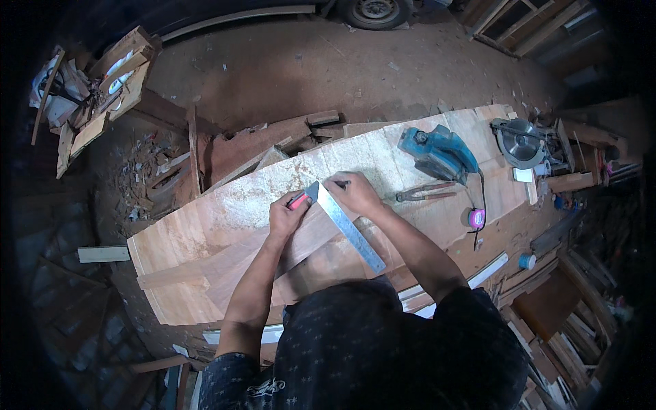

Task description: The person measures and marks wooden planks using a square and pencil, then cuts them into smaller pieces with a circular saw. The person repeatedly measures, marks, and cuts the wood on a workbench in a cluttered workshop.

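Note:
My left hand [287, 215] is closed around the red and black handle of a try square [354, 234], whose metal blade slants toward me to the right. The square lies across a brown wooden board [266, 256] on the pale plywood worktop [181, 239]. Beside the square's far corner, my right hand [355, 194] is bent over with its fingers pinched together. Something small and dark shows at those fingers, too little of it to name.
Right of my hands lie pincers [427, 193], a teal power planer [437, 152] and a pink tape measure [476, 218]. A circular saw [521, 142] sits at the far right end. Wood scraps [160, 171] litter the ground at left; a vehicle wheel [374, 11] stands beyond.

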Demonstrator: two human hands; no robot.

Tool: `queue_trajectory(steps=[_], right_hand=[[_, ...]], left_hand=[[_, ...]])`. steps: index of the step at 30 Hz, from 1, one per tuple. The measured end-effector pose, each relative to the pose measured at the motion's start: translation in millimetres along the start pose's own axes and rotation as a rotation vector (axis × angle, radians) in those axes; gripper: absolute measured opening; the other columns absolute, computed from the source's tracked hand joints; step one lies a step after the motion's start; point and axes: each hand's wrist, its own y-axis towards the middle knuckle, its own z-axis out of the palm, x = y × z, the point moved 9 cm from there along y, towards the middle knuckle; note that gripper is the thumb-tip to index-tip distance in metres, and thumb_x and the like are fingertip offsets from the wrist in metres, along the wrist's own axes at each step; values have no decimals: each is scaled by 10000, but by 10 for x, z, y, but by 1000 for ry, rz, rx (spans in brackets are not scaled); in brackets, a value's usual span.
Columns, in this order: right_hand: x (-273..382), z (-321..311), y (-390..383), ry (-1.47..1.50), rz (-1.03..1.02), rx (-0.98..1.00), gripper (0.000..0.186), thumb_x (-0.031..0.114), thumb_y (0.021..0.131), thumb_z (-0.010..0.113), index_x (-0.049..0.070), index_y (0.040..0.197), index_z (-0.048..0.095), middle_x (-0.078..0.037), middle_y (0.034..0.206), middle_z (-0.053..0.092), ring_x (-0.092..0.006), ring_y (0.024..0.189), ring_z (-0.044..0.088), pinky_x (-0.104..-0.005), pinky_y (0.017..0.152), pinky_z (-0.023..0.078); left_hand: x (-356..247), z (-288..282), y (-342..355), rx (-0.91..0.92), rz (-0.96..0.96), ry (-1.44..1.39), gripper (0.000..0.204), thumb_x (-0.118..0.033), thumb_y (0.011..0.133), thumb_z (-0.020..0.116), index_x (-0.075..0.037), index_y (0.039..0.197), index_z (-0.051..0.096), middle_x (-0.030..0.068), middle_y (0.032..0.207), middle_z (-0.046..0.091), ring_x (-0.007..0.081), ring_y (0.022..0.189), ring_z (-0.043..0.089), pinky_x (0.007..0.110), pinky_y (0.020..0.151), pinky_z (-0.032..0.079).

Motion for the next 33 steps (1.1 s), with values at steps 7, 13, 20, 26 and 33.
queue_trajectory(steps=[7,13,20,26,33], right_hand=[[-104,-203,-875,143,107,69,254,241,977,692,13,1069,759,-189,991,748,-351,918,732,-404,823,559],[-298,-338,-1389,214,305,149,263,218,991,704,-18,1097,750,-158,1026,773,-236,937,750,-353,828,562],[-587,-859,-1273,213,292,-143,199,152,995,711,-30,1064,754,-80,955,766,-145,878,692,-320,810,547],[-700,-1066,-1053,275,302,-233,218,170,1029,684,-38,1055,745,-92,930,745,-143,842,673,-312,794,541],[-664,-961,-1002,316,376,-226,252,198,1035,678,-44,1017,744,-81,895,743,-134,825,668,-296,790,525]], left_hand=[[9,-28,-9,-8,-30,30,367,-253,885,837,-28,1169,775,119,1027,800,146,915,729,304,860,573],[88,-3,-9,-4,-29,-4,383,-247,882,840,-21,1183,769,121,1037,798,144,928,726,299,872,570],[-81,115,97,44,-43,26,375,-283,884,842,-41,1161,770,139,1021,795,180,904,746,319,855,577],[-173,415,330,84,-41,5,369,-318,890,835,-64,1149,772,129,990,792,181,881,748,324,831,576],[-203,349,303,112,-94,-4,378,-289,878,851,-42,1152,766,127,983,791,150,871,731,308,830,568]])
